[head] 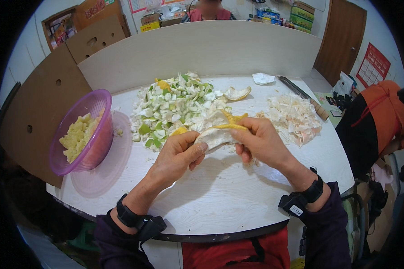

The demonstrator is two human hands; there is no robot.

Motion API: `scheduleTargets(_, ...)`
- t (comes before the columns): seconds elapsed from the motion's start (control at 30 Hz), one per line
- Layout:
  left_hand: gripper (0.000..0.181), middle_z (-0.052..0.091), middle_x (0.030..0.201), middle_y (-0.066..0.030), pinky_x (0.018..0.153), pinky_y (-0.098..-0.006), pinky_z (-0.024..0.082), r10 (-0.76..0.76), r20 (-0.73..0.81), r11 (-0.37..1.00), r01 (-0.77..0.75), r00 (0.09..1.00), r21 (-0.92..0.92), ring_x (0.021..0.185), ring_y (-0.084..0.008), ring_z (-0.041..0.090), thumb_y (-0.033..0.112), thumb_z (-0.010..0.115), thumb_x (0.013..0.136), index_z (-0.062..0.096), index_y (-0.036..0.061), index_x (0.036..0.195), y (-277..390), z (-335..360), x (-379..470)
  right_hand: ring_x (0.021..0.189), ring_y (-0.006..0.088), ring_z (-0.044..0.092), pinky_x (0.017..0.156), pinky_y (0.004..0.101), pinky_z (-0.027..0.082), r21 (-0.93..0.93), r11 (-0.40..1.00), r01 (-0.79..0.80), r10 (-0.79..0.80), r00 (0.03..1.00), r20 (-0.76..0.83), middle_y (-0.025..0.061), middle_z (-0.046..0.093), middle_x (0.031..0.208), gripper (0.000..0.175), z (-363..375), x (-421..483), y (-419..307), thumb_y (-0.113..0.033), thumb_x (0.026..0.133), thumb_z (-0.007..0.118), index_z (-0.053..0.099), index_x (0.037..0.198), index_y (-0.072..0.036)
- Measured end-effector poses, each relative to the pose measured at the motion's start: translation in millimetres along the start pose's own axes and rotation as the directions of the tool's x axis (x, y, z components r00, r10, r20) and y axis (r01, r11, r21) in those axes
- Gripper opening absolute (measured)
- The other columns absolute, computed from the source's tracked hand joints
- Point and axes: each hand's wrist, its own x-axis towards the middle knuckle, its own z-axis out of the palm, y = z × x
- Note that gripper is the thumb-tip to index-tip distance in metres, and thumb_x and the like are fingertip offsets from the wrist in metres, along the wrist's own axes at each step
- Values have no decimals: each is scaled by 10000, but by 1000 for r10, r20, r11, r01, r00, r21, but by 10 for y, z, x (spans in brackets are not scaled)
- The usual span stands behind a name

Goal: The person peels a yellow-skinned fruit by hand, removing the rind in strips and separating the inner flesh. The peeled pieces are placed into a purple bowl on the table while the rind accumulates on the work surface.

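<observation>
Both my left hand (185,151) and my right hand (261,141) grip a thick citrus peel (219,138), its white pith towards me and yellow rind along the upper edge. The peel spans the gap between my hands over the white table. Just beyond it lies a large heap of cut peel pieces (175,104), white with green and yellow rind. A curved piece of peel (237,93) rests right of the heap. On the right is a pile of thin, pale membrane skins (294,116). Peeled yellowish fruit segments (79,136) fill part of a purple plastic bowl (104,111) at the left.
A white board (198,48) edges the table's far side, with cardboard (37,111) at the left. Crumpled white paper (263,78) and a dark, long object beside a cardboard tube (320,110) lie at the back right. A person (210,13) is beyond the board.
</observation>
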Motion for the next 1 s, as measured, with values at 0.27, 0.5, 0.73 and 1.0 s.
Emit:
scheduleTargets(0.27,323,567,766,-14,618,-251,430,139,-21,988,-140,990,-70,667,-98,517,159,637,974,559,2,1245,21,80,-20,538,146,622,484,263,492,121,975,-185,174,980,98,100,661,717,235,-156,92,71,-156,939,609,652,1049,47)
scheduleTargets(0.5,547,558,743,-35,580,-264,434,1,-15,987,-4,1000,-160,628,-115,531,144,594,994,360,50,1480,108,93,-44,949,291,655,800,410,521,-696,358,622,-717,661,222,160,655,1086,472,76,-43,62,-250,798,763,620,1191,-33)
scheduleTargets(0.73,412,574,751,-31,583,-253,437,32,62,997,-28,998,-66,636,-113,541,213,513,1047,474,35,1416,97,138,-53,749,252,593,706,380,441,-850,86,519,-662,668,341,92,582,813,280,248,-170,116,-156,741,708,615,967,-18)
scheduleTargets(1.0,158,618,825,-77,635,-327,478,598,61,578,-483,799,658,707,-214,606,128,661,936,682,42,1067,61,85,-33,637,359,665,606,490,506,-744,501,442,-398,881,255,164,624,639,111,224,-250,50,-123,850,623,591,868,-18)
